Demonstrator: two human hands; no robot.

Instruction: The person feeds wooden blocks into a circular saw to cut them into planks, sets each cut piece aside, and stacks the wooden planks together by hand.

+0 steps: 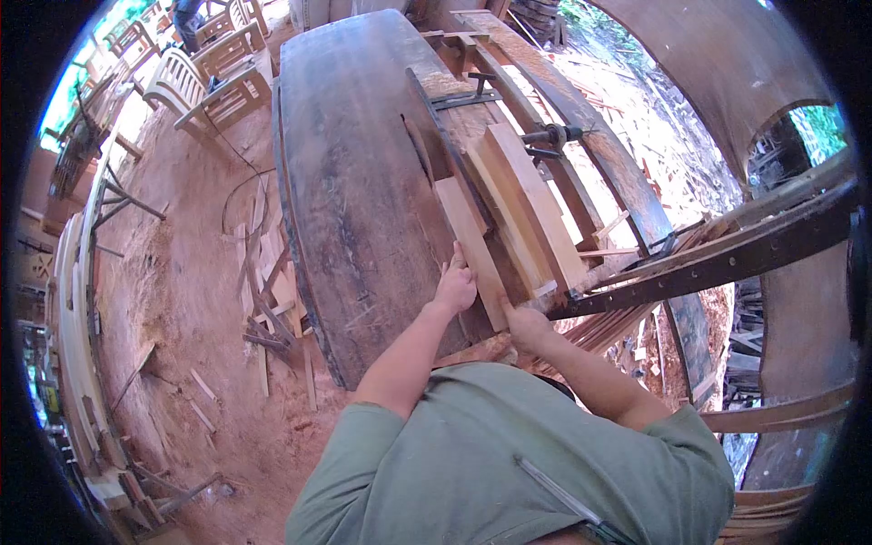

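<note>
A long pale wooden board point(472, 250) lies on the dark saw table point(350, 173), against the wooden guide pieces point(522, 204). My left hand point(456, 283) rests on the board's left edge, with the index finger stretched forward along it. At the board's near end, my right hand point(527, 327) is against the wood, its thumb on top and its other fingers hidden. Just beyond the board's far end, a dark curved blade point(416, 145) shows by the guide.
A metal clamp point(551, 136) sits right of the guide. Wood offcuts point(272, 300) lie on the dusty floor at left. Wooden chairs point(182, 86) and a person point(188, 23) are at the back left. A dark beam point(718, 263) extends right.
</note>
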